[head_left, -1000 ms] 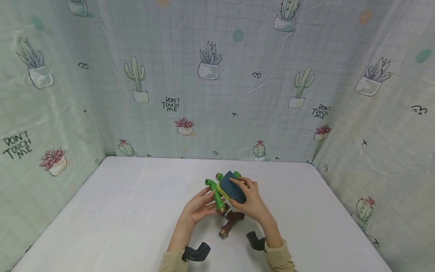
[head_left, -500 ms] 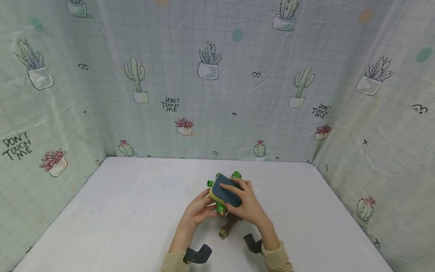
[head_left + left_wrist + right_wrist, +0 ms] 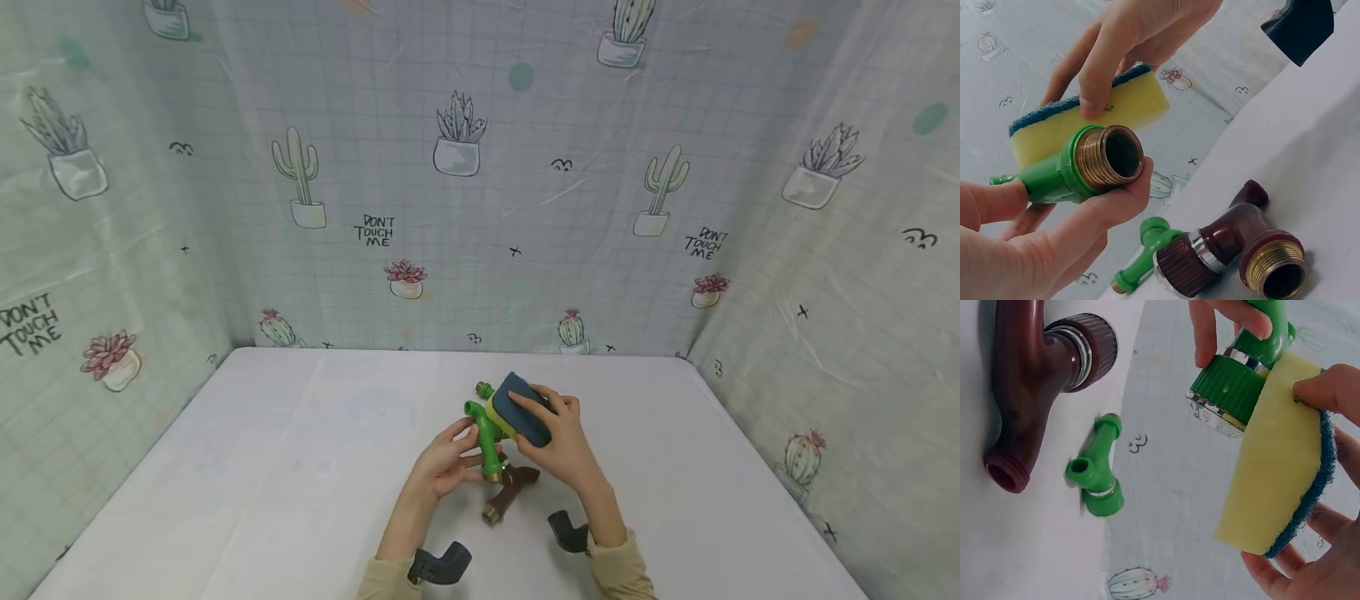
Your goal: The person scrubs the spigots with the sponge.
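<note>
My left hand (image 3: 444, 467) grips a green plastic tap (image 3: 489, 450) with a brass threaded end, held above the table. In my right hand (image 3: 567, 446) is a sponge (image 3: 522, 408), yellow on one side and dark blue scouring pad on the other. Its yellow face lies against the tap's side in the right wrist view, beside the ribbed green knob (image 3: 1225, 387). The thumb of the right hand presses the sponge's yellow edge in the left wrist view. Fingers of the left hand wrap the tap's body, leaving the brass thread (image 3: 1110, 157) exposed.
A dark brown tap (image 3: 512, 492) with a brass thread lies on the white table (image 3: 300, 467) below the hands. Another green tap (image 3: 1097, 465) lies beyond it. Black wrist devices (image 3: 441, 564) sit at both wrists. Cactus-print cloth (image 3: 480, 208) hangs behind and at both sides.
The sponge went left across the green tap half a second ago, covering most of it, and is now back at its right side. The left hand and tap have shifted slightly right and nearer.
</note>
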Demonstrator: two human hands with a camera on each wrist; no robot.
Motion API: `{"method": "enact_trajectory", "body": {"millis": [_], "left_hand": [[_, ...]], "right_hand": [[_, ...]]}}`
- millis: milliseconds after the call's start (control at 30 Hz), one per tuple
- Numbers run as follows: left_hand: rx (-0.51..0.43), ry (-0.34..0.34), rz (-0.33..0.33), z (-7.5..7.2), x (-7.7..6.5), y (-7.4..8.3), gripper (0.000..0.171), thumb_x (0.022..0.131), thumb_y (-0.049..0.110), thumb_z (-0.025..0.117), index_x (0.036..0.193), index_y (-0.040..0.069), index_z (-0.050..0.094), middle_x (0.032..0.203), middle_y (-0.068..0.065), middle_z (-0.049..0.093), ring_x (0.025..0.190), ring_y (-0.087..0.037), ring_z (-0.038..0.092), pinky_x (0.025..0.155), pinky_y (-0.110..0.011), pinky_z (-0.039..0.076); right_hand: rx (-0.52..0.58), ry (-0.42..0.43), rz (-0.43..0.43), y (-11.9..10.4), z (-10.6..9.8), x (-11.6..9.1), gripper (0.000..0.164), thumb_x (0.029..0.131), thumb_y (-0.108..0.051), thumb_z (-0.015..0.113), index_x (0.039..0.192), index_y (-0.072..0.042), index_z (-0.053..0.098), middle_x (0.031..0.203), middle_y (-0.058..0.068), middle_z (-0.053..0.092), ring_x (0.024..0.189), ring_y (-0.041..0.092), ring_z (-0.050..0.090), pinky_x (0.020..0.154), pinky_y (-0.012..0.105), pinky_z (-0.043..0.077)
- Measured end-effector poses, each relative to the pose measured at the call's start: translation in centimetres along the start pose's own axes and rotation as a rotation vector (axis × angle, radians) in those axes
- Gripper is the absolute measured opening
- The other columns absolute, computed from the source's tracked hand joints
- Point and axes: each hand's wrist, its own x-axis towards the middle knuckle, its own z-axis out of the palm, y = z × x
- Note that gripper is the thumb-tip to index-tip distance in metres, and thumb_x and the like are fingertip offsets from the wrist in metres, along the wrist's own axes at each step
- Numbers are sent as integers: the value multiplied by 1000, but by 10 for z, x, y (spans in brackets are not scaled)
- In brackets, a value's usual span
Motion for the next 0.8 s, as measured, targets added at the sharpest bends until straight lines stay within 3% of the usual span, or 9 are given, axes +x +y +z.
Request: {"method": "enact_trajectory", "body": {"millis": [167, 333, 467, 700, 800], "left_hand": [[-19, 10, 16, 0, 0, -1, 52, 96, 25, 38, 141, 7, 19, 115, -15, 51, 102, -28, 58, 82, -54, 47], [-35, 38, 45, -1, 0, -2, 49, 95, 11, 39, 141, 6, 20, 120, -21, 44, 95, -23, 59, 80, -53, 48], [-33, 29, 41, -2, 0, -2, 48, 96, 11, 37, 141, 6, 20, 120, -21, 45, 94, -22, 59, 79, -51, 50], [-63, 6, 12, -2, 1, -1, 49, 98, 27, 32, 141, 11, 16, 111, -10, 51, 106, -27, 55, 85, -54, 46], [-81, 9, 20, -1, 2, 0, 48, 97, 28, 31, 141, 13, 16, 117, -15, 49, 112, -30, 52, 87, -57, 43]], "right_hand": [[16, -31, -59, -10, 5, -1, 53, 72, -22, 72, 121, -33, 54, 131, 7, 45, 99, 21, 34, 75, 38, 45], [-8, -25, -162, -21, 13, -1, 50, 72, -27, 73, 118, -33, 56, 130, 7, 47, 98, 20, 37, 76, 39, 46], [12, 1, -150, -20, 15, -1, 49, 71, -24, 74, 116, -33, 58, 129, 7, 47, 100, 22, 38, 76, 42, 47], [-16, 85, -141, 0, 12, -1, 50, 71, -17, 73, 116, -32, 56, 126, 12, 48, 99, 24, 36, 70, 47, 46], [-40, 119, -151, 6, 9, 0, 52, 69, -13, 73, 115, -31, 57, 127, 12, 48, 102, 26, 38, 72, 49, 46]]}}
